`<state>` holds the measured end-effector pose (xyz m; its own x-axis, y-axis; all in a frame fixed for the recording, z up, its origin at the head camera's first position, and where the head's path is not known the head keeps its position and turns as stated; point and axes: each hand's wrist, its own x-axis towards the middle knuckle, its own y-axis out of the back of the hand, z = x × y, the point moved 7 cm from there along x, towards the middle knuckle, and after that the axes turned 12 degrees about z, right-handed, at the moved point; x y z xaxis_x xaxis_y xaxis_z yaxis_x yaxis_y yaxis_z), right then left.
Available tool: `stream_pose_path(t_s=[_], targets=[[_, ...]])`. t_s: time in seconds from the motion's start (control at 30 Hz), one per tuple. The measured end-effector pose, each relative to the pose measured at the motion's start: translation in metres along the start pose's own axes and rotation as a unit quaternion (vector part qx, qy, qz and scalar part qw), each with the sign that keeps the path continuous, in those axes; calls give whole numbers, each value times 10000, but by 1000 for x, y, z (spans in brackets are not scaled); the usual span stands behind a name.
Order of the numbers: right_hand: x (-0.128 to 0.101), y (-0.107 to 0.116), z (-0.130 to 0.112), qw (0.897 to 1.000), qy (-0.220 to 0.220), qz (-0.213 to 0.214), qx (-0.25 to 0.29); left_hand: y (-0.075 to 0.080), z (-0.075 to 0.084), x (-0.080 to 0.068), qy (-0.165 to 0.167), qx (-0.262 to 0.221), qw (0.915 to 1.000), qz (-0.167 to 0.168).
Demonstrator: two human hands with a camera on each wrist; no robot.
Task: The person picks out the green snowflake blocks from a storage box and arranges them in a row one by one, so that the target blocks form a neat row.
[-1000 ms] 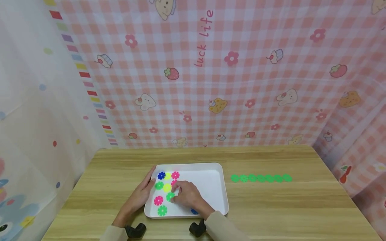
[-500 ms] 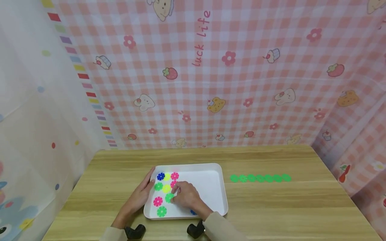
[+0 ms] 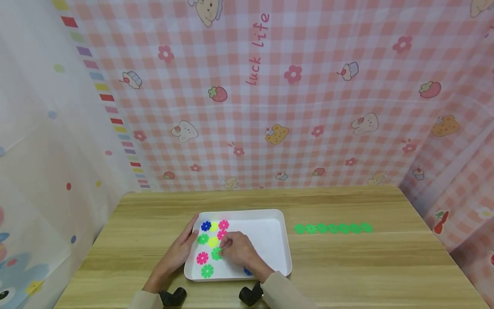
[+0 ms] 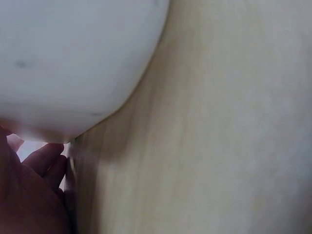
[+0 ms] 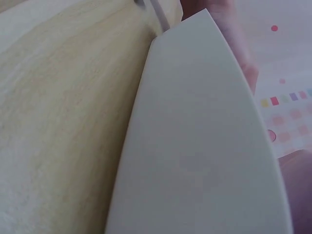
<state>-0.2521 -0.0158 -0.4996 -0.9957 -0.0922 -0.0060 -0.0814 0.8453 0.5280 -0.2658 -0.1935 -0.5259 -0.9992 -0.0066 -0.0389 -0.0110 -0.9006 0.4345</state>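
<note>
My left hand (image 3: 183, 248) holds the left edge of a white tray (image 3: 270, 249), thumb at the rim and fingers along the outside. In the left wrist view, its fingers (image 4: 44, 158) show beside the tray wall (image 4: 73, 73). Over the tray's left half, my right hand (image 3: 238, 249) pinches at the right edge of a green notched plastic disc (image 3: 216, 253), a snowflake-type building piece. Close around it lie a yellow disc (image 3: 212, 242), a pink disc (image 3: 202, 258) and another green disc (image 3: 207, 271). A blue disc (image 3: 247, 271) is partly hidden under the right wrist.
More discs, blue (image 3: 206, 226) and pink (image 3: 223, 225) among them, lie at the tray's far left. To the tray's right, a row of joined green discs (image 3: 333, 228) lies on the wooden table (image 3: 347, 266). A checked curtain (image 3: 270, 107) hangs behind.
My right thumb and fingers have shifted slightly at the green disc, and more of the pink disc behind shows. The left hand and tray hold still; the view moved slightly earlier.
</note>
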Motion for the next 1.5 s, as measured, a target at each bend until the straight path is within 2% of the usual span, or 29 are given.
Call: stream_pose_path(t_s=[0.5, 0.63, 0.77, 0.97, 1.23, 1.5], targets=[[1, 1, 0, 9991, -10, -186, 381, 0, 0, 1, 17, -144, 9999, -58], [1, 3, -1, 9991, 12, -275, 328, 1, -1, 0, 56, -146, 9999, -44], [2, 8, -2, 9992, 243, -278, 166, 0, -1, 0, 90, -117, 9999, -23], [1, 23, -6, 9988, 415, -277, -24, 0, -2, -1, 63, -75, 10000, 8], [0, 51, -7, 9979, 616, -122, 123, 0, -2, -1, 73, -35, 10000, 35], [-2, 85, -2, 9958, 872, 255, 135, 0, -2, -1, 75, -110, 9999, 5]])
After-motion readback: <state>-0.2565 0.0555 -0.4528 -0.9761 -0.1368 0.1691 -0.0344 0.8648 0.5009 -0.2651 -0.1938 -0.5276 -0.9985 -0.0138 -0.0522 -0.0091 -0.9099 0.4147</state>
